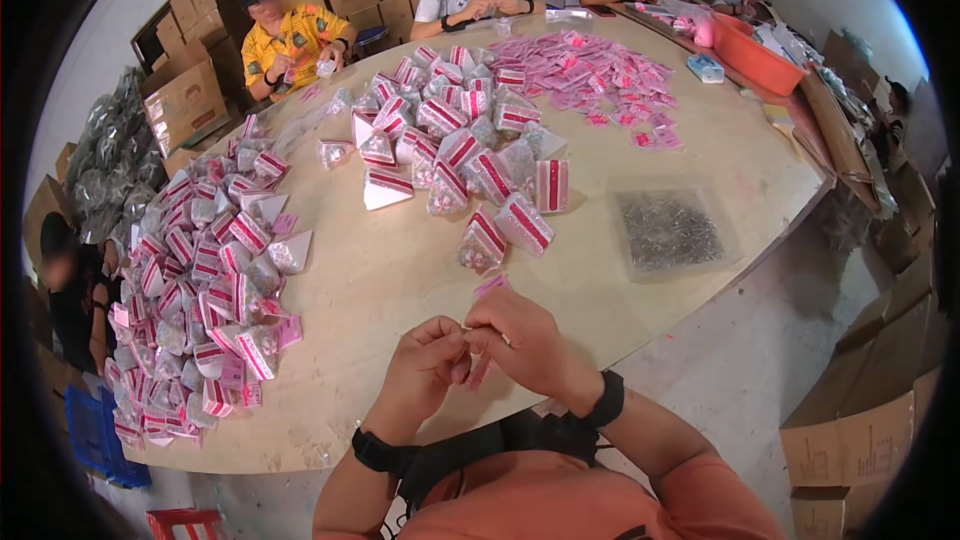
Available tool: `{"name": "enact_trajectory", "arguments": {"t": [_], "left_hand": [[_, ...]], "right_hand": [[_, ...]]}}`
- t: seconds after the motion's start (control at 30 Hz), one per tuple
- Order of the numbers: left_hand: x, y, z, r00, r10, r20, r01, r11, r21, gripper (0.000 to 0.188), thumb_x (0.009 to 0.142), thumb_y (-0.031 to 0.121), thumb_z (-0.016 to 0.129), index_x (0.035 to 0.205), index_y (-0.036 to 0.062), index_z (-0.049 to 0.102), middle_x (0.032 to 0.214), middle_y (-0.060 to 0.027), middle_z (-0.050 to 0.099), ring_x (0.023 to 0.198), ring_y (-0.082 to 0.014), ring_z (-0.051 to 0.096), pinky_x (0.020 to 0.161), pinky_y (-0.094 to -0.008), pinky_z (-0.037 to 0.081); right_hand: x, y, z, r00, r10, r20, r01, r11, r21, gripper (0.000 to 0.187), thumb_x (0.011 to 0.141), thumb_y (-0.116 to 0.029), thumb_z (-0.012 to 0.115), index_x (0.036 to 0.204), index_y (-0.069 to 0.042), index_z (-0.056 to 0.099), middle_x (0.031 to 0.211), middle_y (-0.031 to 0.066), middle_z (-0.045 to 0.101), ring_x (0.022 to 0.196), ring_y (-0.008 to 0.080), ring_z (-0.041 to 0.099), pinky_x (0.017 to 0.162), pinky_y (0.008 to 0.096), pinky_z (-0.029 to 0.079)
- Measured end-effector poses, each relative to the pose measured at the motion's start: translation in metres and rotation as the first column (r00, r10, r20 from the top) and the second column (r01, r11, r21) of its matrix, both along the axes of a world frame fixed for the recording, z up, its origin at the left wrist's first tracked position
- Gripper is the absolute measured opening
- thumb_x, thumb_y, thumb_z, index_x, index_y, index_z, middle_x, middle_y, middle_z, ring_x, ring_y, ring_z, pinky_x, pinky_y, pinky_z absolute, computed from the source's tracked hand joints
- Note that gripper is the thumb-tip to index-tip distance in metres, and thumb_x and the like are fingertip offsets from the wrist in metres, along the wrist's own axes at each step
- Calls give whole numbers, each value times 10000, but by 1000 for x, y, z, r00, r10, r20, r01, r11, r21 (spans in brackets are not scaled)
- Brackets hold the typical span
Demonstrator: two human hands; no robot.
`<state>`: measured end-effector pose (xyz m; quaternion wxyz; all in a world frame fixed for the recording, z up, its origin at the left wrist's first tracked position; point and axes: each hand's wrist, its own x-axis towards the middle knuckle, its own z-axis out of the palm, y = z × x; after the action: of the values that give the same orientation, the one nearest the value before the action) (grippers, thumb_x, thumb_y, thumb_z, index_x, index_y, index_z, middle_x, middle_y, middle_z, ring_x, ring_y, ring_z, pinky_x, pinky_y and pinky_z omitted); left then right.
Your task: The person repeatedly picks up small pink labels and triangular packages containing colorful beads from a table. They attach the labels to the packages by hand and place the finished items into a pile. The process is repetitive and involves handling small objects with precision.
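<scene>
Close to the table's near edge, my left hand (pixel 428 365) and my right hand (pixel 522 342) meet, fingers pinched together. Between them is a small pink packet (pixel 478 374), part of it showing below the fingertips; most of it is hidden by my fingers. Another bit of pink packet (pixel 491 284) shows just beyond my right knuckles. Ahead of my hands lies a heap of clear bags with white and pink-striped wedge-shaped pieces (pixel 490 175). The nearest of these, a striped bag (pixel 481 240), lies just past my fingers.
A clear tray of small metal pins (pixel 672 228) stands right of my hands. Flat pink packets (pixel 590 70) are piled at the far side. Another heap of filled bags (pixel 210 290) lies left. Further off are an orange basin (pixel 757 55) and several people around the table (pixel 345 370).
</scene>
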<state>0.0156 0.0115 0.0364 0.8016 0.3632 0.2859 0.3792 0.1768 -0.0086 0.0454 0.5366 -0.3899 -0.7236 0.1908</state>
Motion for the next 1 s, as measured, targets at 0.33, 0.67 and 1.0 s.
{"name": "enact_trajectory", "arguments": {"t": [0.33, 0.67, 1.0], "left_hand": [[-5, -1, 3, 986, -127, 104, 133, 990, -53, 119, 824, 146, 586, 824, 35, 544, 757, -76, 585, 524, -108, 474, 488, -220, 384], [-10, -4, 2, 988, 136, -73, -122, 978, 169, 218, 841, 39, 477, 1043, -14, 540, 998, -103, 605, 629, -121, 531, 599, -239, 445], [0, -12, 17, 949, 220, -226, -130, 926, 354, 304, 795, -39, 411, 1071, 6, 529, 1002, -89, 592, 760, -124, 596, 694, -247, 470]], "right_hand": [[0, 2, 10, 996, 91, 23, -93, 992, 86, 153, 695, -7, 622, 837, -39, 576, 834, 75, 575, 777, 262, 561, 649, 324, 461], [6, -2, 5, 986, -106, 125, 101, 994, 46, 84, 752, -18, 578, 834, -31, 568, 797, 97, 556, 728, 247, 550, 634, 311, 447], [3, -7, -4, 997, -74, -9, 72, 984, -163, 80, 767, 4, 556, 844, -14, 565, 774, 103, 550, 685, 216, 548, 626, 291, 438]]}}
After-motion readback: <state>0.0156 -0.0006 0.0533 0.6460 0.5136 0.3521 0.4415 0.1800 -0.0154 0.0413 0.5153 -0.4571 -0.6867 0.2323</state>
